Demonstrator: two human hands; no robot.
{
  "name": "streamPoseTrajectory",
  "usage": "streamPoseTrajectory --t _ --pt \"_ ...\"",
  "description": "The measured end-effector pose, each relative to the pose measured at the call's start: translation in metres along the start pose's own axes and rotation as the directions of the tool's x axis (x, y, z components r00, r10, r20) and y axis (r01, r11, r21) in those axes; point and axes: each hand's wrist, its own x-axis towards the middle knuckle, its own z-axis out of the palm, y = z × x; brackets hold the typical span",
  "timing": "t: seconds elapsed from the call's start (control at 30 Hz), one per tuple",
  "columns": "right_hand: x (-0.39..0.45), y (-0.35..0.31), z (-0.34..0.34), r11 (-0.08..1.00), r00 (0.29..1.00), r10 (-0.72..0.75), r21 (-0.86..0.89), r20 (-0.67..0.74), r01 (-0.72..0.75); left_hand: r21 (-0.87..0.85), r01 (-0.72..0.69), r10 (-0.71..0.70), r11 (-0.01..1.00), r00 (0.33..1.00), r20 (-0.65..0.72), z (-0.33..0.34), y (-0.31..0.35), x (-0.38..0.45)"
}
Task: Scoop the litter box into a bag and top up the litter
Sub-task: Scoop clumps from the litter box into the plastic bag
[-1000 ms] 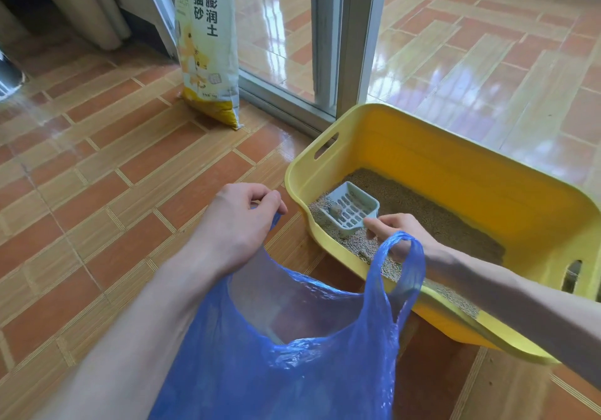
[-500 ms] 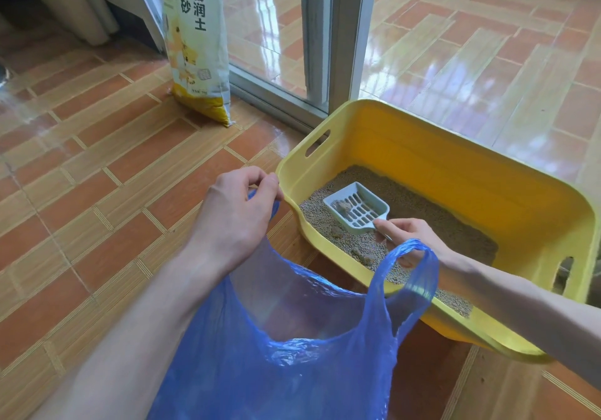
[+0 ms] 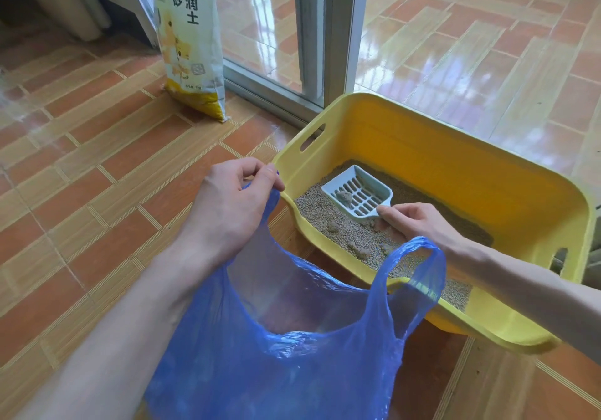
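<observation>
A yellow litter box (image 3: 455, 172) sits on the tiled floor at the right, holding grey litter (image 3: 344, 224) with a few clumps. My right hand (image 3: 419, 221) grips the handle of a pale blue slotted scoop (image 3: 357, 193), lifted just above the litter with one clump in it. My left hand (image 3: 227, 205) pinches one handle of a blue plastic bag (image 3: 292, 338), holding its mouth open beside the box's near left corner. The bag's other handle loops over my right wrist.
A white and yellow litter sack (image 3: 190, 39) stands upright on the floor at the back left, near a sliding door frame (image 3: 322, 29). Glossy tiles extend beyond the door to the right. A pale curtain or post (image 3: 74, 3) is at the top left.
My right hand has lifted the scoop out of the litter and levelled it with a clump inside. The view has shifted slightly. My left hand still holds the bag handle.
</observation>
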Motion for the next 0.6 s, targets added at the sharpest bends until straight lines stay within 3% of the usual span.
streamPoseTrajectory --t 0.2,0.3,0.43,0.6 --pt "-0.027 -0.037 -0.009 0.994 0.979 -0.091 -0.043 0.183 0.101 -0.046 0.029 -0.028 0.999 0.999 0.030 -0.006 0.001 -0.003" --pt "-0.040 -0.050 -0.006 0.996 0.945 -0.066 -0.034 0.322 0.081 -0.083 0.042 -0.039 0.996 0.999 0.038 -0.007 0.001 -0.002" --pt "-0.049 -0.059 0.003 0.982 0.857 -0.016 -0.155 0.515 0.111 -0.067 0.050 -0.048 0.997 0.998 0.026 -0.009 0.001 -0.004" --pt "-0.052 -0.062 0.026 0.946 0.799 0.043 -0.282 0.600 0.161 -0.144 0.056 -0.044 0.988 0.995 0.084 -0.011 0.002 -0.006"
